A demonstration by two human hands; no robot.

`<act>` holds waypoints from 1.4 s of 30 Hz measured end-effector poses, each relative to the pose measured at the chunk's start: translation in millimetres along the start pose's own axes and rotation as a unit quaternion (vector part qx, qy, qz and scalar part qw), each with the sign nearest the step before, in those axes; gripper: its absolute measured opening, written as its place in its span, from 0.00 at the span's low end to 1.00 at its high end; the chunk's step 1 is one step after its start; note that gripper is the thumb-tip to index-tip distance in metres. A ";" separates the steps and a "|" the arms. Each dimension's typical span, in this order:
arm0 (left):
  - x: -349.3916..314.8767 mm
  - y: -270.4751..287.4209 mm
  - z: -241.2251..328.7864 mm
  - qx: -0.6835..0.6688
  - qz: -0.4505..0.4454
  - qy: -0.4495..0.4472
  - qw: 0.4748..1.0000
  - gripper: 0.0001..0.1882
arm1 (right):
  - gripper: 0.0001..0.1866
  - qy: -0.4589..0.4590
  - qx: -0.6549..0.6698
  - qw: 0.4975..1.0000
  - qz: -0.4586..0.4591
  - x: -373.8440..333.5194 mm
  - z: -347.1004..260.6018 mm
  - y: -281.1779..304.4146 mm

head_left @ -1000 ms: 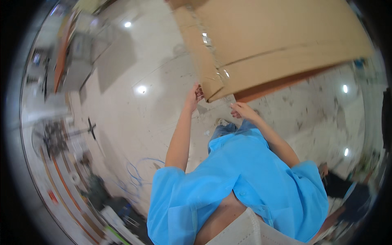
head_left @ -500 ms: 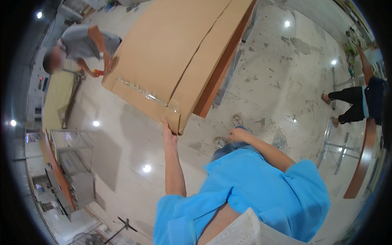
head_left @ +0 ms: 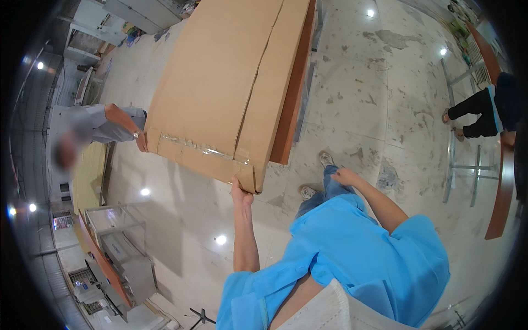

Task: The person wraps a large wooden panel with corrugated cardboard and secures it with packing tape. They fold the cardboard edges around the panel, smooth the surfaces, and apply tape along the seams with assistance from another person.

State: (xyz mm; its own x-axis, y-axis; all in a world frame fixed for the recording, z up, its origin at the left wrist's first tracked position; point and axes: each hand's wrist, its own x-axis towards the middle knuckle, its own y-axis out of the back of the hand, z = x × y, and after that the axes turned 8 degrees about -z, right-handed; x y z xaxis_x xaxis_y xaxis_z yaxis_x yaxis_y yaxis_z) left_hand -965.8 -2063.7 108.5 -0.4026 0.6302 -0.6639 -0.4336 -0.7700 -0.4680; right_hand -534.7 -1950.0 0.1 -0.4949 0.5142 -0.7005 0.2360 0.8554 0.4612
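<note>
A large flat cardboard box (head_left: 214,82) with clear tape along its near end stretches away in front of me. My left hand (head_left: 242,193) grips its near right corner, where a folded flap shows. Beneath the box's right side the edge of a reddish-brown board (head_left: 288,132) is visible. My right hand (head_left: 345,177) hangs in the air near my thigh, fingers curled, apart from the box; whether anything is in it is too small to see. At the far left corner of the box a co-worker in grey (head_left: 118,122) has a hand (head_left: 142,142) on the cardboard.
Another person in black trousers (head_left: 477,118) stands at the far right by metal frames (head_left: 474,173) and a curved-looking brown board (head_left: 500,192). To the left are a pale yellow stack (head_left: 91,176) and a metal-framed table (head_left: 118,217). The tiled floor (head_left: 357,110) is worn and stained.
My view has turned slightly, so the box appears a little lower and more upright. The co-worker's red-and-yellow tool no longer shows. My left hand keeps its hold on the corner.
</note>
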 end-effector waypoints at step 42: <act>-60.5 -89.6 31.0 -0.048 0.018 0.057 0.997 0.35 | 0.40 0.167 0.315 0.924 -0.139 127.0 -186.1 34.3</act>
State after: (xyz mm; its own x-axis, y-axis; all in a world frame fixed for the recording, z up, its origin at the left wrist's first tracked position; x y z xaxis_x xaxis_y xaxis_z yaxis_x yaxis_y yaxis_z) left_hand -927.6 -2029.7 208.6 -0.3202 0.5913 -0.7402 -0.3389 -0.8011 -0.4934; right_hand -745.1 -1867.0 28.3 -0.8157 0.3111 -0.4878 0.4482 0.8729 -0.1927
